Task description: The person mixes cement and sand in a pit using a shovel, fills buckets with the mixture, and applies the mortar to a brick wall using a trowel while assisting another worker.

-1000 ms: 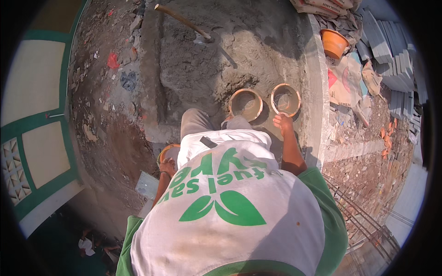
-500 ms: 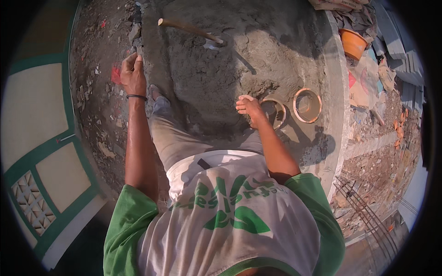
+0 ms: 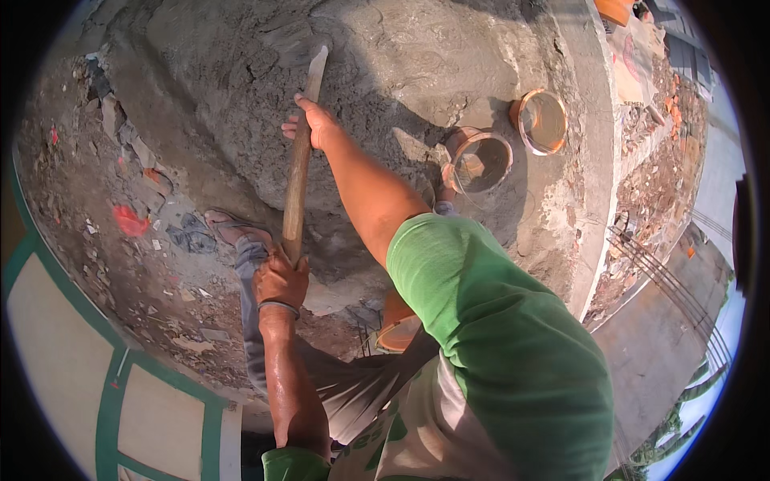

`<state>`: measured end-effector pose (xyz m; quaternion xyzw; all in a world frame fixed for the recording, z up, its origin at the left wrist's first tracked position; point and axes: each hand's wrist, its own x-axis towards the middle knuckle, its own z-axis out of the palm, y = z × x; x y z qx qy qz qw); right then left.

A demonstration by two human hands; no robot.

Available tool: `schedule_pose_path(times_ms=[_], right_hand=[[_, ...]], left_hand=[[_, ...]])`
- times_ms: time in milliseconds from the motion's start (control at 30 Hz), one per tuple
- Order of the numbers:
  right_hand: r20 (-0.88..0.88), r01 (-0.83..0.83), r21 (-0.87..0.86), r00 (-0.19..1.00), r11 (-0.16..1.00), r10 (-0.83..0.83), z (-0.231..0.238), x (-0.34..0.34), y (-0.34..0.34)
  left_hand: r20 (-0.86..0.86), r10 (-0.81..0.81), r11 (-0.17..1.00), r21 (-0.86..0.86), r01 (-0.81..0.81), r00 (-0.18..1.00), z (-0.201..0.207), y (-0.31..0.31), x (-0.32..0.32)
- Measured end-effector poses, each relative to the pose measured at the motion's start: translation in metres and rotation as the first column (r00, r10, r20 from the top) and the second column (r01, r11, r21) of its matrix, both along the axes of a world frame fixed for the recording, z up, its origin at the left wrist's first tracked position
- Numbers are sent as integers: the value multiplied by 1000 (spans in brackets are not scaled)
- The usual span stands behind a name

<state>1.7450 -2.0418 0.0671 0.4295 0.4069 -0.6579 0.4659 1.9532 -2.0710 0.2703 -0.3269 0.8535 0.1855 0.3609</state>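
A long wooden handle (image 3: pixel 297 180) slants over the wet grey mortar (image 3: pixel 233 72); its far end is pale, and what it is fixed to is not clearly visible. My left hand (image 3: pixel 281 280) is closed round the near end of the handle, by my left leg. Farther up, my right hand (image 3: pixel 317 127) is loosely round the handle, with the thumb on the far side and fingertips showing past its left edge. To the right of my right arm stand two mortar-smeared buckets, a nearer bucket (image 3: pixel 481 163) and a farther bucket (image 3: pixel 541 122).
Behind my legs is an orange bucket (image 3: pixel 398 329). Rubble (image 3: pixel 104 240) and a red scrap (image 3: pixel 130 220) lie on the left, beside a green-framed wall (image 3: pixel 60 337). A concrete edge (image 3: pixel 597 240) runs along the right, with thin steel bars (image 3: pixel 662 276) beyond it.
Both hands were empty and apart; now they are on the wooden handle, which has swung toward me. My body has turned and leaned left, with my right arm reaching across.
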Motion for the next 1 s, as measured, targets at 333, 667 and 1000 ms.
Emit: schedule_pose_path(times_ms=[333,667,1000], right_hand=[[-407,-456,310,729,834,550,45,66,18],[-378,-666,370,529,647,760,11,-30,-118],[-314,-608,321,655,726,687,121,87,94]], left_hand=[[23,656,731,232,-642,755,-94,104,134],[202,953,7,731,-683,226,-26,37,17],[189,735,537,423,-729,651,70,228,119]])
